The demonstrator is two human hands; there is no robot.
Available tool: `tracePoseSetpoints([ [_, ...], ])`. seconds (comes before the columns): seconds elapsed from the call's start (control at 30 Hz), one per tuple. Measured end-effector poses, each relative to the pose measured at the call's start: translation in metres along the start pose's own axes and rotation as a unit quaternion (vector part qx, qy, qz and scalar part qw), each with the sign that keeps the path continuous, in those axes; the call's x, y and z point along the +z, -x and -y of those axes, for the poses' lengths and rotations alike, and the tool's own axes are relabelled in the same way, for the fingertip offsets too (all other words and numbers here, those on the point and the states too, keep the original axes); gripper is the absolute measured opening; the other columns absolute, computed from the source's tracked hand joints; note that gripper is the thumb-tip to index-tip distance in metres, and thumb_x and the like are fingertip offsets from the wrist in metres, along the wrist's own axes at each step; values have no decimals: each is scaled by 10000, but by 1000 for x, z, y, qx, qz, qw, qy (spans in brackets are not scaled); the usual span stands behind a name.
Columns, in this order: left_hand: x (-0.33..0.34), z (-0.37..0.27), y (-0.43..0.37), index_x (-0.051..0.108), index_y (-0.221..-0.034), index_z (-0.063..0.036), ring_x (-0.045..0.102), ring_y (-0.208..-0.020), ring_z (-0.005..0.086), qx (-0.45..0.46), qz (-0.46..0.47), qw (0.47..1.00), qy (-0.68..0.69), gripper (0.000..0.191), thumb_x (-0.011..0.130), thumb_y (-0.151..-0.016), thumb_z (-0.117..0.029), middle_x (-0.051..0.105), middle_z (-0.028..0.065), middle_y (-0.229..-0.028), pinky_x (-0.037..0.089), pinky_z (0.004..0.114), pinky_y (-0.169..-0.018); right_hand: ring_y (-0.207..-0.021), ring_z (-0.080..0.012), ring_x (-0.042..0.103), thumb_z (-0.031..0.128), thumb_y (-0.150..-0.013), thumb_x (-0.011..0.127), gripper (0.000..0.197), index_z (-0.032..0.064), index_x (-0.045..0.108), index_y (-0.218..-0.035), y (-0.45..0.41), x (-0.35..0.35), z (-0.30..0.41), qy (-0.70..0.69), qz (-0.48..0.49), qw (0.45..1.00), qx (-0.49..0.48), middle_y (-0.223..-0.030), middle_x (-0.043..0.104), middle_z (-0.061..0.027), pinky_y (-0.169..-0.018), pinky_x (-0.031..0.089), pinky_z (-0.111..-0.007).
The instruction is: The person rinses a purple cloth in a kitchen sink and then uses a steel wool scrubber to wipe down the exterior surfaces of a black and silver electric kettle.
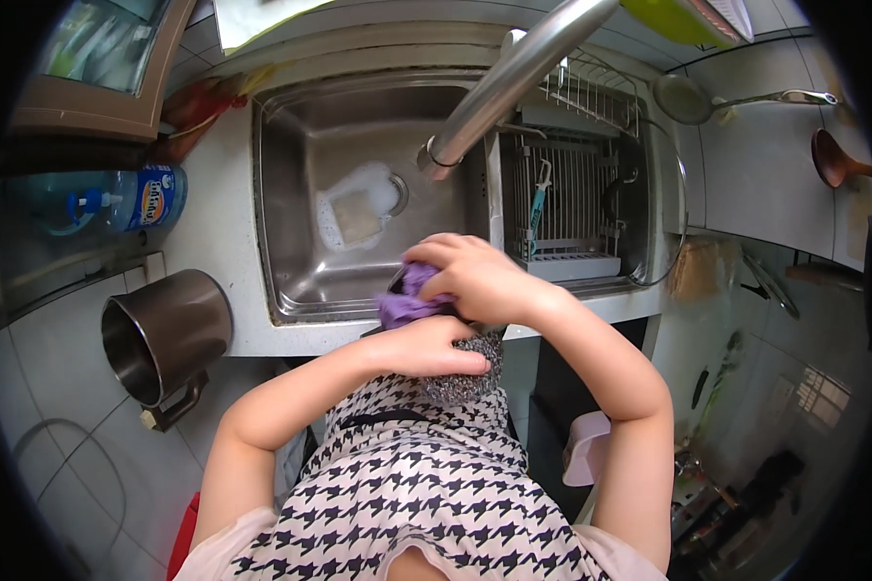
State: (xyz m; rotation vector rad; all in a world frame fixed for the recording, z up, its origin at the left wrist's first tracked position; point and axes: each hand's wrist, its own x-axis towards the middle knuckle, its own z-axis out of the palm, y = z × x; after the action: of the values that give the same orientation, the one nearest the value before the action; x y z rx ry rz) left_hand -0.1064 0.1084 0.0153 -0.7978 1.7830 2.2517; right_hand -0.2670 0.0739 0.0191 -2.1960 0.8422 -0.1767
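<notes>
At the front edge of the steel sink (pixel 436 116), my left hand (pixel 425 352) grips a grey speckled vessel (pixel 458 388), probably a pot or pan, close to my body. Its inside and most of its rim are hidden behind my hands. My right hand (pixel 472 276) presses a bunched purple scrubbing cloth (pixel 400 311) against the far side of the vessel. Beyond both hands, a beige square piece (pixel 356 218), perhaps a sponge or cloth, lies in white suds (pixel 370 178) beside the drain (pixel 398 194).
A metal faucet (pixel 523 80) reaches over the sink. To the right is a dish rack (pixel 574 269) with a teal-handled tool (pixel 539 203). On the left are a steel mug-shaped pot (pixel 189 312) and a blue pump bottle (pixel 160 196). A ladle (pixel 683 98) hangs right.
</notes>
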Motion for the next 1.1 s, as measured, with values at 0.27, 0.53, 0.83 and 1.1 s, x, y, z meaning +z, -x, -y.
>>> tracePoseSetpoints([
  [0.27, 3, 12, -7, 592, -1052, 51, 560, -970, 232, -4, 35, 999, -26, 432, 618, -854, -332, 568, 170, -1031, 433, 337, -874, -1029, -294, 573, 11, -713, 574, 312, 59, 669, -1006, 69, -15, -12, -240, -17, 919, 312, -1148, 578, -113, -883, 461, -356],
  [0.53, -8, -4, 5, 604, -1045, 22, 561, -939, 106, -13, -18, 960, 278, 315, 595, -875, -244, 633, 47, -996, 445, 263, -829, -1025, -287, 546, 26, -713, 528, 350, -57, 576, -1049, 152, 58, -44, -264, -285, 814, 431, -1045, 554, -146, -918, 412, -303],
  [0.83, 6, -6, -7, 539, -1180, 18, 638, -944, 200, 13, -69, 822, 565, 430, 492, -873, -278, 640, 132, -1063, 517, 336, -859, -961, -163, 565, 58, -904, 537, 216, 26, 551, -1118, 113, 78, 23, -363, -460, 721, 370, -1031, 586, -71, -864, 452, -277],
  [1.1, 34, -1, -14, 480, -1277, -4, 603, -1058, 234, 62, -122, 797, 589, 494, 472, -894, -317, 608, 146, -1154, 468, 378, -963, -1200, -215, 483, 29, -776, 675, 876, 41, 134, -1465, 70, 88, 71, -319, -403, 779, 359, -1321, 465, -140, -1033, 368, -325],
])
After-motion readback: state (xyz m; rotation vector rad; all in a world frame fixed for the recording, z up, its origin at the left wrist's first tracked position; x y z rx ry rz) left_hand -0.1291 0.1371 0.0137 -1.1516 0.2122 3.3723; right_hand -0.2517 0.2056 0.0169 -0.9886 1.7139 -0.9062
